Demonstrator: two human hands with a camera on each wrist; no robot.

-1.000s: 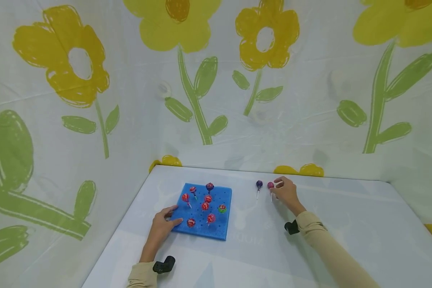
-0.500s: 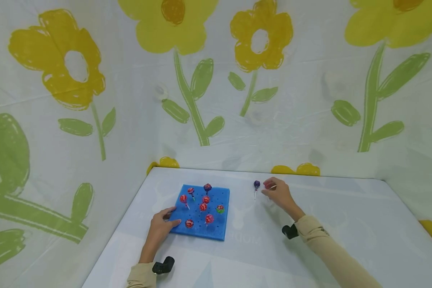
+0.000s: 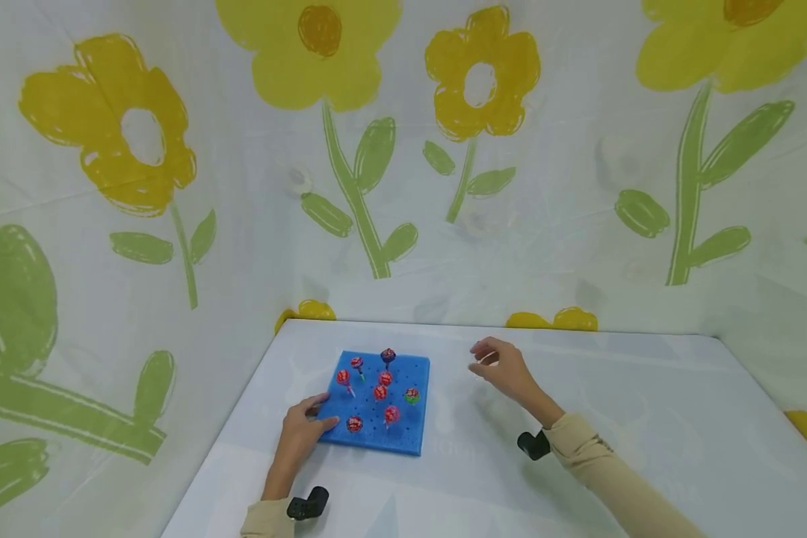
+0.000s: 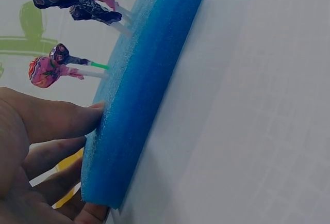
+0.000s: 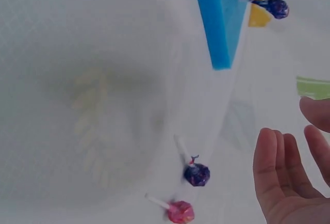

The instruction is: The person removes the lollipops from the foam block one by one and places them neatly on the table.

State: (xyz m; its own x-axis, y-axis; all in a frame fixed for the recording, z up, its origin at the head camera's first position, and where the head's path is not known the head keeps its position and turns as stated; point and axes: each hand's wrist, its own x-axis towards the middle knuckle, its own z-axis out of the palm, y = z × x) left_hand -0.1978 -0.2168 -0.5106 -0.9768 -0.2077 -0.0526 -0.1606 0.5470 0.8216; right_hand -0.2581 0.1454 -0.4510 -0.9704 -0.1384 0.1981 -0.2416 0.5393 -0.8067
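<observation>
Head: left hand gripping a square blue foam board by its left edge, eight wrapped round lollipops standing there; right hand empty. Left wrist: upper lollipops cropped. Right wrist: purple lollipop, pink lollipop on the white table.

No text I can read from where I stand. Lollipop wrappers: pale print, too small for words. White tabletop: faint lettering, too washed out to make out.

Right of centre in the head view, I saw the right hand shift leftward, now hiding both the purple lollipop and the pink lollipop.
</observation>
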